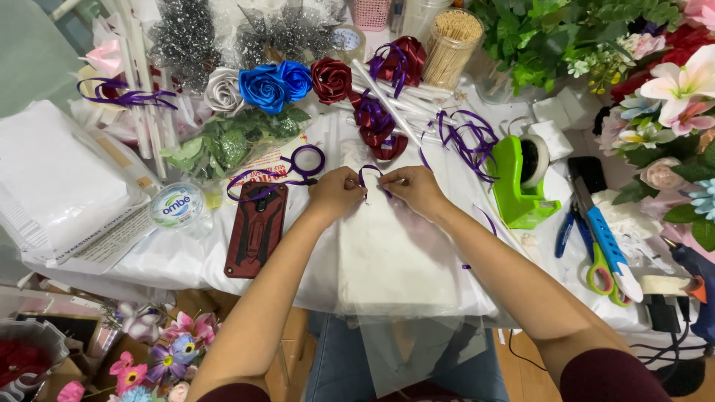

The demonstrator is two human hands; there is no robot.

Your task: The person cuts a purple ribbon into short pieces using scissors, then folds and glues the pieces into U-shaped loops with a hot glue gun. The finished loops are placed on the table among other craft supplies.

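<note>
both hands (376,192) pinch purple ribbon (370,173), arms outstretched, converging.

phone case (255,229) left of the hands (376,190), tape dispenser (521,179) to their right, scissors (596,257) beyond it

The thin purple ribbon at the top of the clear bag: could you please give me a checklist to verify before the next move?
1. Left hand pinches the thin purple ribbon: ok.
2. Right hand pinches the ribbon too: ok.
3. Clear plastic bag lies flat on the white-covered table: ok.
4. Knot tight: cannot tell, fingers hide it.
5. Green-handled scissors lie close, right of the bag: ok.
6. Green tape dispenser stands clear of the bag: ok.
</note>
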